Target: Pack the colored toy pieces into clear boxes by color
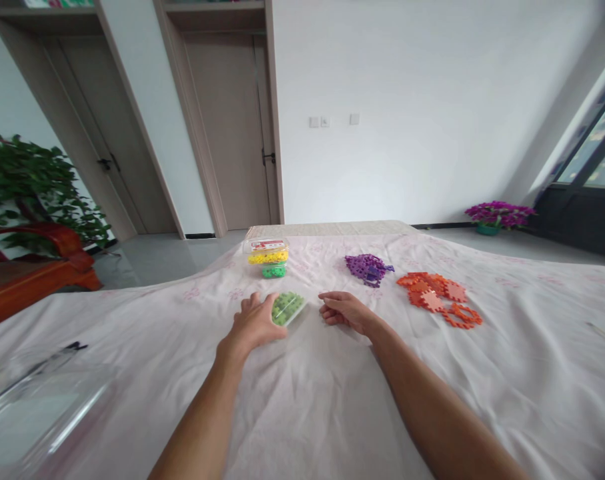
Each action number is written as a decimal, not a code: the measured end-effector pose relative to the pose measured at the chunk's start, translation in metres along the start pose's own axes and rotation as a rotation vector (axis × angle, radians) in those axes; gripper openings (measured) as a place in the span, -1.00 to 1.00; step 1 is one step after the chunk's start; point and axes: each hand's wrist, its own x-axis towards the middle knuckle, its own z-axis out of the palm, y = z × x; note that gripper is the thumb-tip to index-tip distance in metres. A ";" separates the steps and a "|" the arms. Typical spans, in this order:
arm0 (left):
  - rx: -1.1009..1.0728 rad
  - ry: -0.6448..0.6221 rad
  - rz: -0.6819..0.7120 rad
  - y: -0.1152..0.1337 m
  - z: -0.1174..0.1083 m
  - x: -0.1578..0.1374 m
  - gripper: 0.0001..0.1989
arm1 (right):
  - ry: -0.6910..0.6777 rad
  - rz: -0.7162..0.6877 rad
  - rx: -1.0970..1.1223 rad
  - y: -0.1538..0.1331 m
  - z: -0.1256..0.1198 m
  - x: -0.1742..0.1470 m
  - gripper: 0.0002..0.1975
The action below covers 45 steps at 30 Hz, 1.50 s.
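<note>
Currently, the left hand (255, 321) spans the left end of a clear box of light-green pieces (289, 307), thumb at the near side and fingers at the far side, gripping it between them. The right hand (346, 311) is just beside the box's right end, apart from it; its fingers are loosely curled, with nothing visible in them. Directly beyond the left fingers, a container of yellow pieces (268, 257) is stacked on a smaller container of green pieces (274, 271). Beyond and to the right of the right fingers lies a pile of purple pieces (365, 267). Farther right of the same fingers, orange pieces (432, 299) form a spread group, toothed plates and rings included. Well to the left of the left fingers, and nearer the wearer, is a clear plastic case (37, 407). A pale floral cloth (307, 407) extends beneath both hands. Beyond all fingers stand a closed door (227, 127) and a white wall (407, 160).
</note>
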 end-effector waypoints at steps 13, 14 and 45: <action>0.058 0.632 -0.278 -0.078 0.017 0.035 -0.35 | 0.425 -0.355 -0.334 0.029 -0.006 0.027 -0.75; 0.065 0.697 -0.239 -0.077 0.022 0.035 -0.36 | 0.426 -0.365 -0.370 0.032 -0.007 0.029 -0.75; 0.163 0.872 0.413 -0.068 0.040 -0.011 -0.62 | 0.155 -0.626 -1.455 0.049 0.006 -0.063 -0.54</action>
